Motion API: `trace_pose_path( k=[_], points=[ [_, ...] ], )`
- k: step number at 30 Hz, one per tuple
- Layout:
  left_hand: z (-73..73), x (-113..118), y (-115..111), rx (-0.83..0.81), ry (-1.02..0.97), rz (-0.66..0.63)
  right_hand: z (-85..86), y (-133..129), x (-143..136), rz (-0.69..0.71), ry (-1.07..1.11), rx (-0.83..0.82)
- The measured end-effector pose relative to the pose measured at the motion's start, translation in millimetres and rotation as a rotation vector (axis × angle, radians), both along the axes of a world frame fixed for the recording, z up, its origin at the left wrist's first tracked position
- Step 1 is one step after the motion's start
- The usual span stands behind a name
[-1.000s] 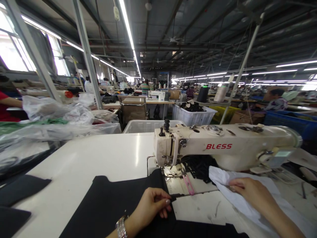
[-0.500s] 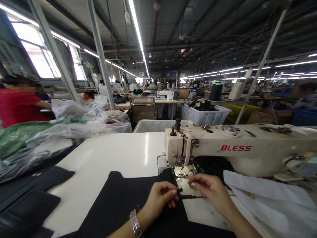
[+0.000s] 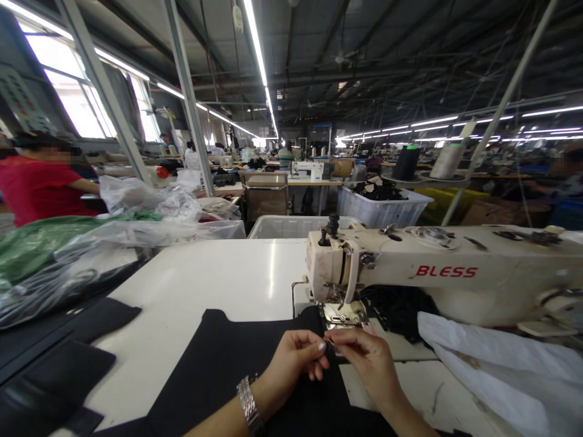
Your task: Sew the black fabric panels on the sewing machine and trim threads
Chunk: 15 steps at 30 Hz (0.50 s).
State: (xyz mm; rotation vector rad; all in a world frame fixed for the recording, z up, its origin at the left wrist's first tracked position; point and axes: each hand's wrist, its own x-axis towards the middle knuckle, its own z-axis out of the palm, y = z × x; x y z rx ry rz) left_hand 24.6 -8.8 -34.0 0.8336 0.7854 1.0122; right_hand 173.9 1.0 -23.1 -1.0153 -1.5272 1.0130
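1. Change vs. 1 s ago: the right hand (image 3: pixel 367 364) is brought off the white cloth (image 3: pixel 501 370) at the right and is now set beside the left hand (image 3: pixel 291 358), fingertips of both nearly touching just in front of the presser foot (image 3: pixel 342 312)
2. Change vs. 0.5 s ago: the gap between the hands is closed; the small black strip (image 3: pixel 331 343), then stretched out flat between them, is now pinched at one spot
3. Meaning (judged): the strip is being lined up w/ the edge of the black fabric (image 3: pixel 246 364), ahead of the needle
4. Left hand pose: wrist w/ metal watch (image 3: pixel 248 405) laid on the black fabric, thumb and forefinger closed narrow on the strip
5. Right hand pose: palm down, fingers curled, tips pinched on the same strip; forearm is angled in from lower right
6. Sewing machine (image 3: pixel 437 273) marked BLESS is seen behind, on the white table (image 3: pixel 214 285); whether the foot is down cannot be told
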Motion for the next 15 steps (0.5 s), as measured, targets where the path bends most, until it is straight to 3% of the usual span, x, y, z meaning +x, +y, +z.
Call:
trace_pose_path(
  k=[9,15],
  points=[
    [-1.3,-1.5,-0.1,-0.022,-0.070,0.011,-5.9,-2.1,-1.7,0.077,0.022,-0.068],
    [-0.1,-1.0,0.6,-0.031,-0.100,0.047,0.1,-7.7,-4.8,0.146,0.084,-0.099]
  ],
)
